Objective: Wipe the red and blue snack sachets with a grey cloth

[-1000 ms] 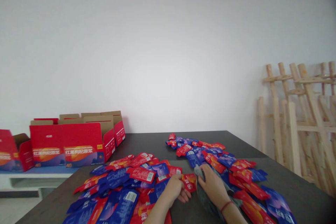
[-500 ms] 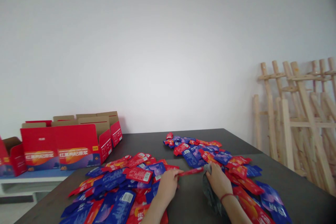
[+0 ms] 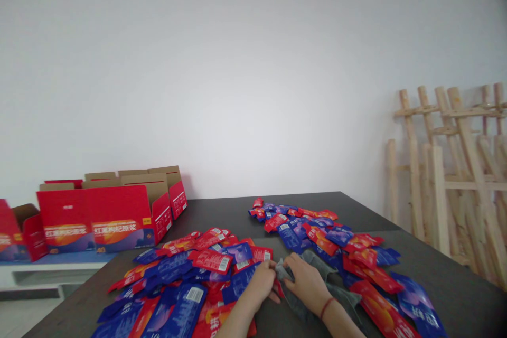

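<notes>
My left hand (image 3: 263,281) is closed on a red pouch (image 3: 279,288), of which only a small strip shows between the hands. My right hand (image 3: 306,281), a red cord round its wrist, grips a grey cloth (image 3: 295,304) and presses it around that pouch. Part of the cloth spreads over the table under the right forearm. Left of my hands lies a heap of red and blue pouches (image 3: 212,261). More pouches (image 3: 362,257) form a long pile to the right.
Open red cartons (image 3: 119,216) stand in rows on a low white shelf unit (image 3: 75,268) at the left. The dark table (image 3: 222,215) reaches back to a white wall. Wooden easels (image 3: 439,185) lean against the wall at the right.
My right hand has moved left with the cloth, up to my left hand. The cloth now covers most of the red pouch, which was stretched between the hands before.
</notes>
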The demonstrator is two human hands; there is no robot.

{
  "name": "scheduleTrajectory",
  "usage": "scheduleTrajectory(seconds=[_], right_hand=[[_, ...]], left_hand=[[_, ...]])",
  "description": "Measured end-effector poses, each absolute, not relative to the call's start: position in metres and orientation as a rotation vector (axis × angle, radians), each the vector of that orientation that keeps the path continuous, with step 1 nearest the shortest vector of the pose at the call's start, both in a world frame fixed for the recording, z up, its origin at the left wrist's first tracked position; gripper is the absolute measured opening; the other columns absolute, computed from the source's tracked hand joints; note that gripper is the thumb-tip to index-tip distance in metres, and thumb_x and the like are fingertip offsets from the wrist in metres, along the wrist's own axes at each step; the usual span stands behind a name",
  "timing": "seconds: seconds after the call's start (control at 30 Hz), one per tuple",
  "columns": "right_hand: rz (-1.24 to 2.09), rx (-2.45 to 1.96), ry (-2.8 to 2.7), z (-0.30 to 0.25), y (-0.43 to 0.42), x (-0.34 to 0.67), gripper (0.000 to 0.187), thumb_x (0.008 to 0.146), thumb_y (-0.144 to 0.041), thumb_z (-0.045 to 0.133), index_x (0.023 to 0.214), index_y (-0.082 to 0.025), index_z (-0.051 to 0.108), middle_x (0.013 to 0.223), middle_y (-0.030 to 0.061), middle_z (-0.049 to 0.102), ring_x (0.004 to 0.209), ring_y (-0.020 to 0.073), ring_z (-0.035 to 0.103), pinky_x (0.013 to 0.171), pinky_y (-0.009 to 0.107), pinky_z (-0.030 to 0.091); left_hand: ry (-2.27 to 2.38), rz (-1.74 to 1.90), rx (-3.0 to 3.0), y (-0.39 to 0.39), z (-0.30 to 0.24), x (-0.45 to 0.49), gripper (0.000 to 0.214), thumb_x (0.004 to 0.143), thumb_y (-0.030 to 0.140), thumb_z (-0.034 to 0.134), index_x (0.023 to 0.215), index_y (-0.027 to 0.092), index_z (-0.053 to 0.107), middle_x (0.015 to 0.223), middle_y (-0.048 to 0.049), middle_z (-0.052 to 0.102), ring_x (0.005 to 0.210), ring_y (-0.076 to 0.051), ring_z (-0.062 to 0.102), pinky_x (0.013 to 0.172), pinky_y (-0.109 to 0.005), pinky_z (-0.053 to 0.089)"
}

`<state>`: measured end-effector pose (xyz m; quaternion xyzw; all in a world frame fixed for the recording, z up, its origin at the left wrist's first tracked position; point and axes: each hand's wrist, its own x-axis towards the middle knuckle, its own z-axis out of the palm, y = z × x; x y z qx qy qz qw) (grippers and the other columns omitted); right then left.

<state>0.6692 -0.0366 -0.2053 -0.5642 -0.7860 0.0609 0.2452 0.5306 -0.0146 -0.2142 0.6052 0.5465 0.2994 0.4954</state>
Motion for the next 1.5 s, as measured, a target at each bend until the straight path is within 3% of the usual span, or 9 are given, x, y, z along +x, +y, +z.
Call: scheduleTrajectory(seconds=[0.17,0.27,0.43,0.57,0.67,0.83,1.1,1.37,1.5], right_hand=[[0.160,-1.600,-2.170,-0.206,-0.035,0.673,0.017,0.075,-0.019,0.050,0.090,-0.023,0.055,0.097,0.0010,0.059,0.091,0.0152,0.057,0.073,0.023,0.037],[0.141,-1.678,-2.125,-0.206,-0.034,0.674,0.014,0.077,-0.020,0.050,0.089,-0.023,0.056,0.097,0.0017,0.060,0.092,0.0159,0.058,0.074,0.024,0.037],[0.104,-1.893,-2.008,-0.210,-0.029,0.690,0.017,0.076,-0.015,0.050,0.091,-0.021,0.056,0.100,0.0050,0.061,0.094,0.0179,0.060,0.074,0.026,0.039],[0.081,-1.978,-1.921,-0.208,-0.027,0.703,0.020,0.079,-0.014,0.046,0.097,-0.019,0.054,0.104,0.0093,0.060,0.093,0.0202,0.060,0.073,0.028,0.040],[0.026,-1.875,-1.909,-0.204,-0.030,0.696,0.020,0.082,-0.017,0.043,0.099,-0.021,0.052,0.105,0.0068,0.059,0.094,0.0184,0.059,0.074,0.027,0.041],[0.025,-1.544,-2.140,-0.205,-0.036,0.668,0.022,0.077,-0.012,0.046,0.094,-0.024,0.053,0.101,0.0014,0.058,0.093,0.0151,0.059,0.076,0.022,0.040],[-0.022,-1.944,-2.017,-0.218,-0.024,0.682,0.032,0.075,-0.012,0.048,0.105,-0.018,0.053,0.109,0.0088,0.058,0.098,0.0195,0.060,0.076,0.026,0.043],[-0.005,-1.961,-2.016,-0.221,-0.021,0.683,0.030,0.077,-0.015,0.049,0.106,-0.017,0.054,0.112,0.0108,0.058,0.097,0.0207,0.062,0.077,0.027,0.045],[0.022,-1.944,-2.013,-0.220,-0.021,0.682,0.031,0.078,-0.014,0.048,0.108,-0.015,0.054,0.112,0.0114,0.059,0.097,0.0209,0.062,0.078,0.028,0.045]], left_hand=[[1.324,0.685,1.637,-0.008,-0.226,0.529,0.024,0.076,0.011,0.044,0.096,0.015,0.057,0.059,0.0017,0.055,0.042,-0.012,0.050,0.047,-0.025,0.044],[1.344,0.682,1.751,-0.007,-0.228,0.526,0.031,0.073,0.007,0.042,0.096,0.015,0.061,0.056,0.0005,0.057,0.050,-0.015,0.054,0.055,-0.026,0.045],[1.395,0.774,1.856,-0.005,-0.218,0.515,0.044,0.067,0.001,0.041,0.104,0.013,0.063,0.092,-0.0079,0.068,0.091,-0.020,0.061,0.086,-0.030,0.043],[1.432,0.890,1.898,-0.007,-0.209,0.508,0.048,0.068,0.000,0.039,0.108,0.013,0.062,0.109,-0.0096,0.065,0.105,-0.020,0.057,0.096,-0.031,0.037],[1.489,0.965,1.914,-0.008,-0.210,0.509,0.045,0.074,0.003,0.036,0.113,0.010,0.060,0.118,-0.0136,0.061,0.112,-0.020,0.053,0.100,-0.032,0.034],[1.457,0.917,1.950,-0.007,-0.220,0.519,0.039,0.077,0.010,0.039,0.107,0.010,0.063,0.110,-0.0137,0.065,0.105,-0.022,0.057,0.096,-0.031,0.038],[1.550,0.985,1.992,-0.009,-0.191,0.501,0.043,0.077,0.007,0.034,0.104,0.014,0.066,0.107,-0.0090,0.065,0.102,-0.016,0.057,0.093,-0.026,0.039],[2.016,0.995,2.151,-0.002,-0.136,0.425,0.044,0.082,0.005,0.029,0.112,0.012,0.061,0.110,-0.0108,0.061,0.104,-0.015,0.055,0.095,-0.025,0.037],[2.429,0.698,2.196,-0.009,-0.125,0.367,0.037,0.083,0.009,0.031,0.101,0.012,0.063,0.104,-0.0132,0.058,0.093,-0.020,0.057,0.086,-0.033,0.042]])
